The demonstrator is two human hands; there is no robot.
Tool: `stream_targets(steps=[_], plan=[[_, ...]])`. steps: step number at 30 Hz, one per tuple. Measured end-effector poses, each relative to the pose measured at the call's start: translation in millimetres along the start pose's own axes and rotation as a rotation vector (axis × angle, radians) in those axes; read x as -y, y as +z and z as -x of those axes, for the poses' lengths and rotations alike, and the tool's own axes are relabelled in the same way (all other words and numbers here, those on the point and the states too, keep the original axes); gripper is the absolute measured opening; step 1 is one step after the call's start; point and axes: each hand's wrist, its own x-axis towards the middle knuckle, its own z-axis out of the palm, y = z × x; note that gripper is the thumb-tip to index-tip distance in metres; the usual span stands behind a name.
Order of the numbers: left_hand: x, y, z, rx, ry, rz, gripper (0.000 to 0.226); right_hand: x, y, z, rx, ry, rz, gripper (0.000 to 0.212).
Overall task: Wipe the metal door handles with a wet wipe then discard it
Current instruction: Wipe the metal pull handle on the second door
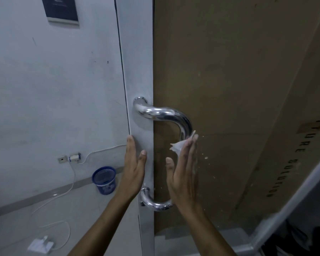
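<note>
Both hands flat, fingers apart: right hand (183, 174) presses wet wipe (177, 145) against handle (166, 115); left hand (134, 169) braces door (137, 61).

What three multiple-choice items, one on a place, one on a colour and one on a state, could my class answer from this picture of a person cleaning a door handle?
1. Where is the wet wipe?
A. In the bin
B. Between the right hand and the metal handle
C. On the floor

2. What colour is the bin?
A. Blue
B. Red
C. Green

3. How is the left hand?
A. Clenched around the handle
B. Flat and open against the door frame
C. Carrying the bin

Answers: B, the wipe is pressed to the handle's upright bar; A, its mesh wall is blue; B, the fingers lie straight on the frame.
</note>
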Motion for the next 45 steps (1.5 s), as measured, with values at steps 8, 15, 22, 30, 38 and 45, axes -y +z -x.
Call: stream_targets(steps=[8,15,22,30,38,45], plan=[[-0.3,0.3,-2.6,-0.004,0.01,-0.023,0.072,-33.5,15.6,102.3,0.206,0.245,-0.09,0.073],[1.2,-0.9,-3.8,0.02,0.007,-0.033,0.073,-9.8,-2.7,24.4,0.107,0.288,-0.343,0.062],[2.2,-2.8,-4.9,0.036,0.015,-0.046,0.071,-27.7,-9.9,30.3,0.192,0.405,-0.549,0.059],[3.5,-6.3,-4.5,0.039,0.032,-0.039,0.07,-31.9,-14.0,39.7,0.049,0.554,-0.602,0.027],[-7.1,-2.0,11.1,-0.101,0.049,-0.089,0.056,-25.3,-20.6,11.1,-0.107,0.54,-0.641,0.035],[-32.7,46.1,50.8,0.103,0.354,-0.123,0.05,-22.7,-31.6,-19.1,-0.074,0.433,-0.631,0.037]])
